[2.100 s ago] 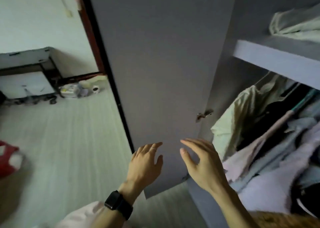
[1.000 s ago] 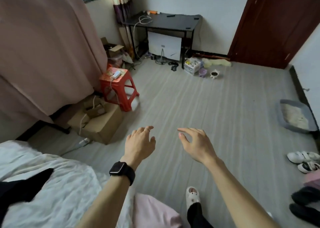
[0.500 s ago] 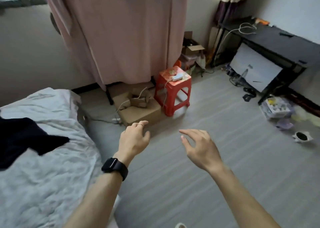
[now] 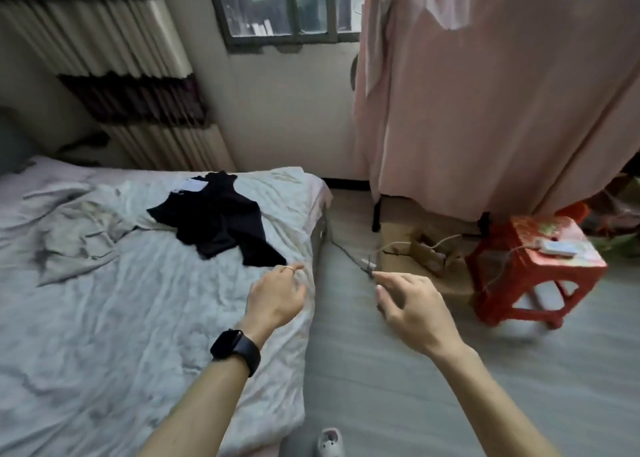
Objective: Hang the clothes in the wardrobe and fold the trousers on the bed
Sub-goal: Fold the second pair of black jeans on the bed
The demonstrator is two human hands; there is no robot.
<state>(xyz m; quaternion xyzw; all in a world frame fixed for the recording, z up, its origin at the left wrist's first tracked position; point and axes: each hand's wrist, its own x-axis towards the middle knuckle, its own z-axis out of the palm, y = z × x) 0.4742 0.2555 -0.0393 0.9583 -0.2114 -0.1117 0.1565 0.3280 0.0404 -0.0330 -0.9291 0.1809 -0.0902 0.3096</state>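
A black garment (image 4: 221, 219), crumpled with a white label at its top, lies on the bed (image 4: 104, 318) near the bed's far right corner. A grey garment (image 4: 79, 231) lies bunched to its left. My left hand (image 4: 275, 295), with a ring and a black watch on the wrist, hovers over the bed's right edge just below the black garment, fingers relaxed and empty. My right hand (image 4: 410, 306) is held out over the floor beside the bed, fingers spread, holding nothing. The wardrobe is out of view.
A pink curtain (image 4: 502, 92) hangs at the right over a barred window (image 4: 287, 6). A red plastic stool (image 4: 533, 262) and a cardboard box (image 4: 429, 259) with cables stand on the grey floor beside the bed. A slipper (image 4: 330, 442) shows at the bottom.
The view has swung left from the wardrobe across the room to the bed. The black garment now lies just ahead of my left hand. Both hands stay open and empty.
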